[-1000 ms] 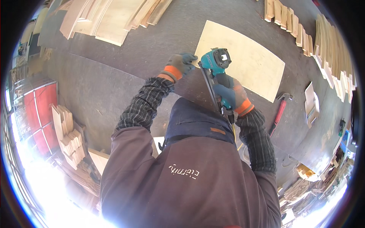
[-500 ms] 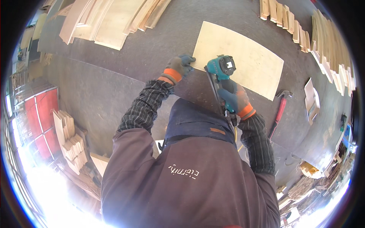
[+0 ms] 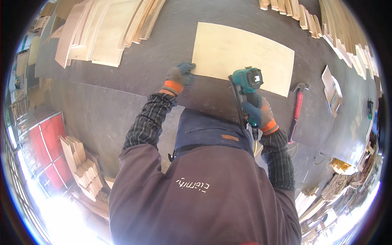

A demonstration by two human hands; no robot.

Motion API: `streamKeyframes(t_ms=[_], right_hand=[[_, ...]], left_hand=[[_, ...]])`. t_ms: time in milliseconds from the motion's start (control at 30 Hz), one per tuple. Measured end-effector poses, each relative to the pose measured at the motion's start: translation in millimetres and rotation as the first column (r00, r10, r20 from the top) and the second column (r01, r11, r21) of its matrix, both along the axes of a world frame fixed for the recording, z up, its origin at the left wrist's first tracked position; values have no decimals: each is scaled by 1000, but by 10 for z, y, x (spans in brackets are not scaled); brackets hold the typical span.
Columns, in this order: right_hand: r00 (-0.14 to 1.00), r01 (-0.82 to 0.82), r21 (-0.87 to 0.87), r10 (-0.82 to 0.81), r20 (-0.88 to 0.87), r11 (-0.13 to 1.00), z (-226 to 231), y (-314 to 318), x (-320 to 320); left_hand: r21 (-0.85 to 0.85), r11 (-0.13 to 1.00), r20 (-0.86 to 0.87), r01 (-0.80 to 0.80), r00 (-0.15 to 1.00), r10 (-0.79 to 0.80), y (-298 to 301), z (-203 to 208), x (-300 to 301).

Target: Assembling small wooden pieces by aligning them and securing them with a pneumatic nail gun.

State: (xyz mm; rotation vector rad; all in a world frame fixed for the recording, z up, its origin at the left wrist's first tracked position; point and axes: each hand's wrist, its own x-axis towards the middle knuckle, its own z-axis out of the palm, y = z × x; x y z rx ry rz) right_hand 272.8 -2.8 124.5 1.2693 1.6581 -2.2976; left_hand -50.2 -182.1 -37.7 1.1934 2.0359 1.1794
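A pale plywood sheet (image 3: pixel 245 55) lies flat on the dark workbench (image 3: pixel 171 36). My left hand (image 3: pixel 179 75), in a grey glove with an orange cuff, rests its fingers on the sheet's near left corner. My right hand (image 3: pixel 258 114), gloved the same way, grips the handle of a teal pneumatic nail gun (image 3: pixel 246 83). The gun's head sits at the sheet's near edge, its long magazine running back toward me. My dark apron hides the bench edge below the gun.
A red-handled hammer (image 3: pixel 297 104) lies on the bench to the right of the gun. Stacks of plywood sheets (image 3: pixel 106 28) lie at the far left, narrow boards (image 3: pixel 347 36) along the far right. More wood stacks (image 3: pixel 79 163) and a red rack (image 3: pixel 47 151) stand at the lower left.
The view has shifted, so the sheet and both hands sit more central. My left hand has reached onto the sheet's corner, and the nail gun has moved up to the sheet's near edge.
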Motion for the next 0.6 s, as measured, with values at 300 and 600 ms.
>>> streamKeyframes(t_ms=[300, 600], right_hand=[[993, 108, -44, -110, -34, 993, -9, 106, 404], [985, 170, -6, -170, -15, 985, 5, 200, 718]], left_hand=[[22, 999, 59, 43, 997, -44, 29, 37, -20], [52, 998, 28, 35, 999, -37, 5, 21, -41]])
